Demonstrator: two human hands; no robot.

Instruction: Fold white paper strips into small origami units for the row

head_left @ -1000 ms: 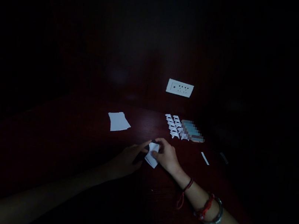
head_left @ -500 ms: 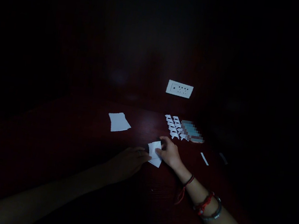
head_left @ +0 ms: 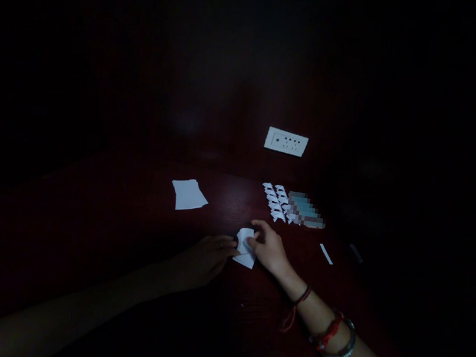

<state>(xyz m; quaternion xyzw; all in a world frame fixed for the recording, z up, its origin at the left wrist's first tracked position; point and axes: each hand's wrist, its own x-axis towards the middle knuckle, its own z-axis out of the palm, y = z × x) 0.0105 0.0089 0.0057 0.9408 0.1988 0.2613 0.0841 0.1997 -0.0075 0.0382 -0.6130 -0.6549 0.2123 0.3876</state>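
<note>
A small white sheet of paper (head_left: 244, 259), partly folded over, lies between my hands above the dark red table. My left hand (head_left: 211, 256) grips its left edge with the fingertips; that hand is in deep shadow. On the other side my right hand (head_left: 270, 249) pinches the upper right of the sheet, thumb on the folded flap and index finger curled behind. Beyond my right hand stand rows of small folded paper pieces (head_left: 277, 202). A stack of white paper sheets (head_left: 189, 195) rests farther back on the left.
A pixelated flat bluish object (head_left: 306, 209) lies beside the folded pieces. Right of it is a narrow white strip (head_left: 326, 254), with a dimmer strip (head_left: 356, 253) farther right. A wall socket (head_left: 286, 141) sits above the dark red table (head_left: 283, 352). The surroundings are very dark.
The paper's folded flap has shifted slightly left and down, and its upper edge looks more curved. Both hands keep their hold with only small finger movements.
</note>
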